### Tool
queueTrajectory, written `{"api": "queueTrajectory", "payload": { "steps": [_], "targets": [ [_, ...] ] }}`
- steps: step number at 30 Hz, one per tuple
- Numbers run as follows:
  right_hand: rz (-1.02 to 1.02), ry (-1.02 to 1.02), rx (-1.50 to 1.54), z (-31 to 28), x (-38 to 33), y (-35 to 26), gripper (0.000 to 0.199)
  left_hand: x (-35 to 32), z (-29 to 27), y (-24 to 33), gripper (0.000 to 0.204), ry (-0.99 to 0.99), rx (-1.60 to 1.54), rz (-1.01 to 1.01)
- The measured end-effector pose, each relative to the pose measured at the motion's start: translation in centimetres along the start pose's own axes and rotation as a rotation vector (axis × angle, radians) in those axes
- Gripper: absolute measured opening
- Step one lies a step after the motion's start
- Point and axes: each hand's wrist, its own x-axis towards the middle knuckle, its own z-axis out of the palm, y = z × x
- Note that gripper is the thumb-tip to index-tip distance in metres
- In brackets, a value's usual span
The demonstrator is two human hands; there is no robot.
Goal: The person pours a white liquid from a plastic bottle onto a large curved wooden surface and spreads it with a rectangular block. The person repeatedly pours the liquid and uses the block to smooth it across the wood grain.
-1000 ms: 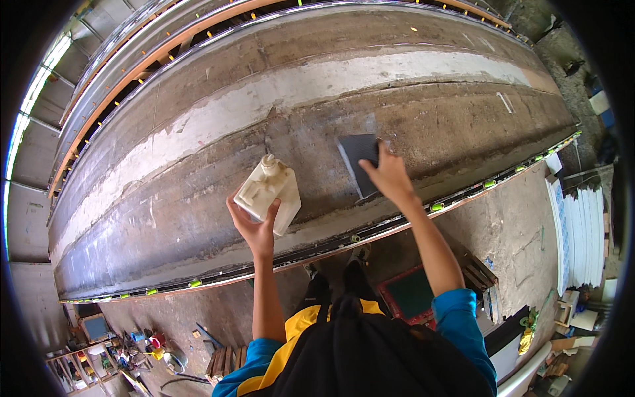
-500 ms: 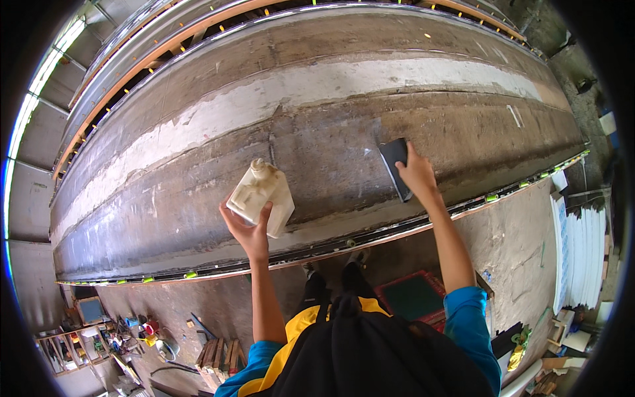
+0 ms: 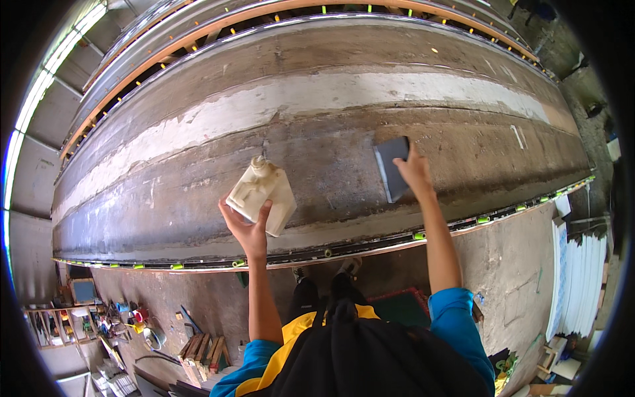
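Two hands are up against the long grey hull: the left hand [image 3: 246, 228] with one cream plastic jug [image 3: 262, 195], the right hand [image 3: 415, 171] with one dark flat scraper [image 3: 390, 167]. Below the hull [image 3: 198, 192], one stack of white sheets [image 3: 582, 284] and one green mat [image 3: 397, 308].

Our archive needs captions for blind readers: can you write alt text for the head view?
A person's left hand holds up a cream plastic jug while the right hand presses a dark flat spreader against a long, curved, weathered hull surface. Below lie a concrete floor and scattered tools.
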Motion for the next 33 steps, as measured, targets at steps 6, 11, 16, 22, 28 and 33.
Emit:
{"api": "queueTrajectory", "payload": {
  "steps": [6, 11, 16, 22, 28, 33],
  "targets": [
    [-0.223, -0.231, -0.208, 2.5, -4.5, -10.8, 0.043, -0.6, -0.6, 0.5, 0.064, 0.022, 0.056, 0.003],
    [-0.376, -0.299, -0.017, 4.8, -4.3, -12.7, 0.035, 0.1, -1.6, 0.1, 0.064, 0.014, 0.096, 0.002],
    [0.041, -0.082, 0.186, 1.4, 5.4, -2.9, 0.057, 1.6, -1.1, -0.7, 0.064, 0.009, 0.040, -0.009],
    [-0.117, -0.301, 0.035, 2.1, 2.0, -12.3, 0.051, 3.9, -1.9, -2.2, 0.055, -0.015, 0.030, 0.002],
    [0.009, -0.226, -0.177, 2.2, 5.3, -11.0, 0.050, 7.1, -1.9, -3.1, 0.064, -0.020, 0.031, -0.047],
    [-0.025, -0.180, -0.170, 2.0, 6.6, -9.2, 0.050, 9.1, -1.2, -3.3, 0.066, -0.048, -0.002, -0.039]
  ]
}}
